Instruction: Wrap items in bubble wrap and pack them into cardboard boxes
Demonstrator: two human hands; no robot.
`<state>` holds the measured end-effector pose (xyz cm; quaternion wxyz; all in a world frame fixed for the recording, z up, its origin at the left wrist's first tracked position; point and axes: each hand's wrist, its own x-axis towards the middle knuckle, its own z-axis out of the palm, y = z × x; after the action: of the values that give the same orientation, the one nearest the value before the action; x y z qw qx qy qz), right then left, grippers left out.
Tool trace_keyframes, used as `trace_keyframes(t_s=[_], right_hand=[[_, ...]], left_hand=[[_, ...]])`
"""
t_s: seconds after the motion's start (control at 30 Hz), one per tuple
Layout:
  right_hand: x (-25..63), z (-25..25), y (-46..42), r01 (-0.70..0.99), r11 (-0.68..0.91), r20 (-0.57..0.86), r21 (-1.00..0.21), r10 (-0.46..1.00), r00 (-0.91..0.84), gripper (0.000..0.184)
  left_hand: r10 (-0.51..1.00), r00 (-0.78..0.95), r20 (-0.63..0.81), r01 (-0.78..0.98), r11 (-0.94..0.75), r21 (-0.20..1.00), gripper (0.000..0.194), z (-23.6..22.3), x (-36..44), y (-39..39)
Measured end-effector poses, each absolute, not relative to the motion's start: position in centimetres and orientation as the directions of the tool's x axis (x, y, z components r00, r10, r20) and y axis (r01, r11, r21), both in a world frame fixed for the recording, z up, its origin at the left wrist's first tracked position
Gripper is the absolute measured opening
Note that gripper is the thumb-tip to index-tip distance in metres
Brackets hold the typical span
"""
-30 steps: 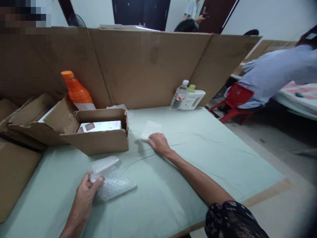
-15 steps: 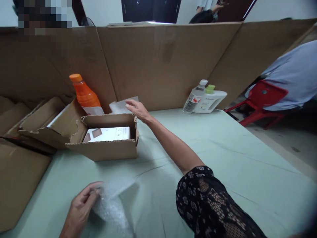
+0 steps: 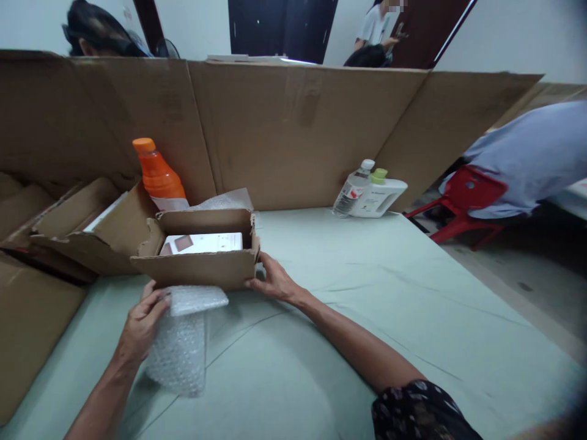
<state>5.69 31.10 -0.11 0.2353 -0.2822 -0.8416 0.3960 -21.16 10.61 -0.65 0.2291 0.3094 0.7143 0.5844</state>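
Observation:
My left hand [image 3: 145, 321] is closed on a sheet of clear bubble wrap [image 3: 181, 354], whose top is folded over and whose lower part hangs against the table. Right above it stands an open cardboard box [image 3: 197, 272] with a white printed carton [image 3: 206, 243] inside. The right end of that box is gripped at its lower front corner by my right hand [image 3: 273, 280], thumb at the front and fingers at the side. Another piece of bubble wrap [image 3: 229, 199] lies behind the box, partly hidden by it.
An orange bottle [image 3: 160, 177] stands behind the box. More cardboard boxes [image 3: 92, 244] line the left side. A clear water bottle [image 3: 353, 189] and a white jug [image 3: 383, 197] lean at the back cardboard wall [image 3: 275, 134]. Beyond the table's right edge, a person sits on a red chair [image 3: 474, 189].
My right hand has come back from behind the box to its right end and grips it. My left hand has raised the bubble wrap toward the box front.

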Motion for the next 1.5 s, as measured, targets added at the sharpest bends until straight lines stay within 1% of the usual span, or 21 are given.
trace_keyframes(t_s=[0.1,0.2,0.3,0.37,0.43,0.53,0.57,0.6,0.7,0.8,0.87,0.93,1.03,1.1,1.13,1.2,1.23,1.3,1.37,1.43,1.5], right_hand=[[3.8,1.5,32.4,0.326,0.465,0.12,-0.823,0.704,-0.7,0.067],[4.2,2.4,32.8,0.419,0.461,0.058,-0.783,0.724,-0.687,0.058],[6.6,2.6,31.0,0.531,0.493,0.051,-0.689,0.765,-0.642,0.049],[8.3,2.8,28.6,0.529,0.554,0.074,-0.643,0.732,-0.677,0.042],[9.5,3.2,25.6,0.433,0.629,0.096,-0.646,0.629,-0.771,0.047],[9.4,3.9,21.2,0.211,0.654,0.145,-0.726,0.446,-0.883,0.076],[9.1,4.1,20.0,0.157,0.628,0.164,-0.762,0.422,-0.892,0.077],[8.6,4.2,19.2,0.122,0.584,0.176,-0.803,0.428,-0.887,0.07],[7.7,3.9,18.5,0.072,0.326,0.126,-0.942,0.545,-0.829,0.039],[8.1,2.8,20.1,0.014,0.05,0.02,-0.999,0.624,-0.781,0.04],[9.0,1.8,21.8,0.031,0.009,-0.017,-0.999,0.671,-0.742,0.043],[10.2,1.1,23.1,0.121,0.099,-0.007,-0.988,0.748,-0.664,0.04],[12.2,0.9,23.4,0.267,0.368,0.167,-0.891,0.811,-0.561,0.036],[13.1,1.3,22.4,0.292,0.555,0.296,-0.779,0.736,-0.609,0.037],[13.4,1.5,21.7,0.289,0.635,0.325,-0.716,0.67,-0.667,0.039],[13.5,1.7,20.2,0.296,0.76,0.3,-0.579,0.536,-0.789,0.048],[13.4,1.6,19.7,0.316,0.801,0.254,-0.508,0.49,-0.834,0.051],[12.8,1.1,19.2,0.37,0.843,0.156,-0.392,0.457,-0.876,0.044],[12.4,0.6,19.5,0.406,0.842,0.103,-0.356,0.468,-0.878,0.025],[12.5,0.4,20.5,0.434,0.802,0.106,-0.409,0.515,-0.851,0.019],[13.1,1.0,22.1,0.457,0.718,0.116,-0.525,0.592,-0.797,0.02]], left_hand=[[0.73,-0.682,0.03,0.2,0.147,0.969,0.05,0.3,-19.8,10.8],[0.711,-0.703,0.019,0.19,0.162,0.968,0.048,1.8,-19.3,9.3],[0.681,-0.728,-0.084,0.103,0.23,0.968,0.052,3.0,-18.7,6.7],[0.668,-0.726,-0.162,0.046,0.283,0.958,0.053,3.3,-17.8,4.9],[0.675,-0.713,-0.19,0.04,0.31,0.95,0.051,3.5,-16.3,3.7],[0.713,-0.673,-0.197,0.078,0.333,0.94,0.045,4.1,-13.5,3.0],[0.739,-0.643,-0.201,0.092,0.335,0.938,0.044,4.4,-12.6,3.1],[0.771,-0.6,-0.21,0.101,0.334,0.937,0.043,4.7,-11.9,3.1],[0.844,-0.462,-0.273,0.063,0.338,0.939,0.049,5.4,-10.3,3.1],[0.838,-0.362,-0.409,-0.058,0.417,0.907,0.066,4.7,-9.2,2.3],[0.83,-0.27,-0.488,-0.119,0.474,0.872,0.07,3.7,-8.4,1.4],[0.826,-0.215,-0.521,-0.142,0.501,0.853,0.074,2.6,-7.6,0.4],[0.806,-0.265,-0.529,-0.152,0.507,0.849,0.089,1.7,-6.7,-0.7],[0.801,-0.311,-0.512,-0.165,0.485,0.859,0.098,1.7,-6.2,-1.3],[0.805,-0.33,-0.494,-0.165,0.466,0.869,0.1,1.8,-6.1,-1.5],[0.815,-0.343,-0.467,-0.141,0.447,0.883,0.098,2.0,-5.7,-1.8],[0.82,-0.337,-0.463,-0.116,0.452,0.885,0.091,2.1,-5.5,-2.0],[0.824,-0.328,-0.463,-0.056,0.472,0.88,0.069,2.3,-5.1,-2.2],[0.824,-0.321,-0.466,-0.016,0.488,0.873,0.05,2.5,-4.7,-2.5],[0.819,-0.319,-0.477,-0.021,0.498,0.867,0.045,2.5,-4.5,-3.0],[0.807,-0.301,-0.508,-0.056,0.516,0.854,0.046,2.4,-4.4,-3.4]])
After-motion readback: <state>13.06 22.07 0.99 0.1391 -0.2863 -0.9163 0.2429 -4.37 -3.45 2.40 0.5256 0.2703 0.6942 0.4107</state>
